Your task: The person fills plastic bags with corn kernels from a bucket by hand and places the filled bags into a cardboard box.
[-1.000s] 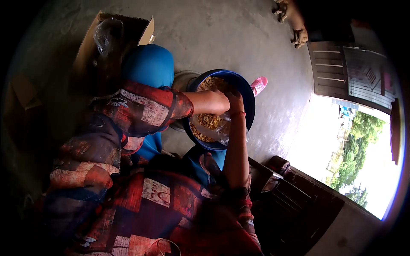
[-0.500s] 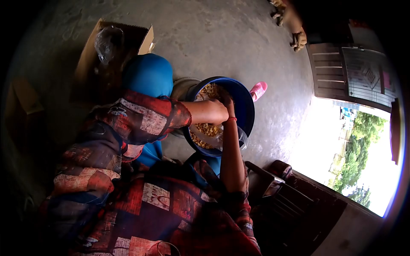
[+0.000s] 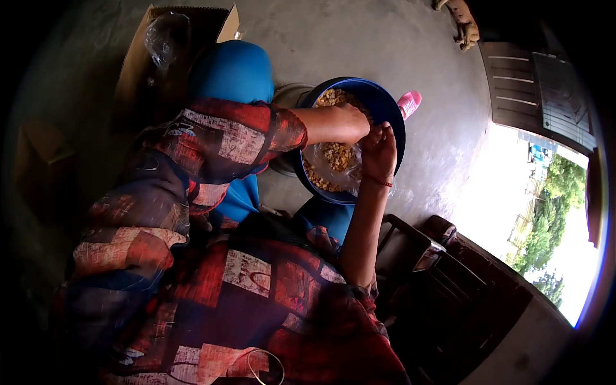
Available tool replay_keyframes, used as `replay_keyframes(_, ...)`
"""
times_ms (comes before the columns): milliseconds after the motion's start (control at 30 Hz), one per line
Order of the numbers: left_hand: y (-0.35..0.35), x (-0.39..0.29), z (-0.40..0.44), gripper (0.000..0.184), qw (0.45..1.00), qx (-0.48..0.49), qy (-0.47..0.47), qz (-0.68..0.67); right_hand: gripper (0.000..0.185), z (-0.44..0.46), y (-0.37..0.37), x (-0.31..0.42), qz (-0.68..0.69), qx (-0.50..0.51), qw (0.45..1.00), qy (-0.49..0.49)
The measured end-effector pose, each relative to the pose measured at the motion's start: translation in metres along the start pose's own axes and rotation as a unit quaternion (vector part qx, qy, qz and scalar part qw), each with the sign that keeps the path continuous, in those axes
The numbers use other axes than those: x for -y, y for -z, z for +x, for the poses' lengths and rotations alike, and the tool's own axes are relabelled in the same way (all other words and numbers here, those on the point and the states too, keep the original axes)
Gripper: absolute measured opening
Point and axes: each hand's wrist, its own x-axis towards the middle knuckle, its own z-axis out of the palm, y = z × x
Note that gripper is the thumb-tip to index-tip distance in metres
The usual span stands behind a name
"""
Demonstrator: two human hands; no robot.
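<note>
A deep blue tub (image 3: 399, 138) holds yellowish-brown chunky pieces (image 3: 323, 183), whose kind I cannot make out. A clear plastic bag (image 3: 350, 173) with some of these pieces lies in the tub, close to both hands. My left hand (image 3: 351, 123) is over the contents with its fingers curled and mostly hidden; what it grips is not visible. Beside it, my right hand (image 3: 380, 154), with a red band at the wrist, is turned palm up, its fingers slightly bent and no object visible on the palm.
Left of the tub, past my blue-clad knee (image 3: 231, 70), stands an open cardboard box (image 3: 131, 64) with clear plastic (image 3: 168, 40) in it. A pink slipper (image 3: 409, 104) shows behind the tub. A dog (image 3: 465, 25) lies farther off. Dark wooden furniture (image 3: 410, 247) stands right, near a bright doorway.
My right hand has drawn back from the contents and turned palm up. My left hand stays over the tub. The view has shifted, so the tub appears higher and farther right.
</note>
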Motion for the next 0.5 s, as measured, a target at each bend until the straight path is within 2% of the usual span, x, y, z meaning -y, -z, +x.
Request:
replay_keyframes(67,0.003,-0.001,-0.001,0.025,1.000,0.003,0.021,-0.010,0.017,-0.019,-0.010,0.005,-0.038,0.008,0.999,0.005)
replay_keyframes(133,0.002,-0.002,0.000,0.025,0.999,0.003,0.041,-0.019,0.019,-0.037,-0.026,0.001,-0.061,-0.029,0.998,0.016)
replay_keyframes(200,-0.001,0.001,0.004,0.026,0.999,-0.024,0.043,-0.015,0.021,-0.052,-0.037,-0.006,-0.070,-0.024,0.997,-0.020)
replay_keyframes(233,-0.003,0.003,0.006,0.028,0.998,-0.036,0.041,-0.022,0.023,-0.059,-0.043,-0.014,-0.072,-0.069,0.995,-0.018)
replay_keyframes(333,0.000,0.004,0.006,0.028,0.998,-0.034,0.031,-0.040,0.025,-0.064,-0.027,-0.032,-0.070,-0.056,0.994,-0.061)
replay_keyframes(467,0.003,0.005,0.003,0.026,0.999,-0.024,0.023,-0.025,0.026,-0.062,-0.019,-0.047,-0.066,-0.047,0.996,-0.043)
replay_keyframes(500,0.002,0.005,0.003,0.026,0.999,-0.024,0.023,-0.025,0.025,-0.063,-0.021,-0.048,-0.098,-0.078,0.991,-0.054)
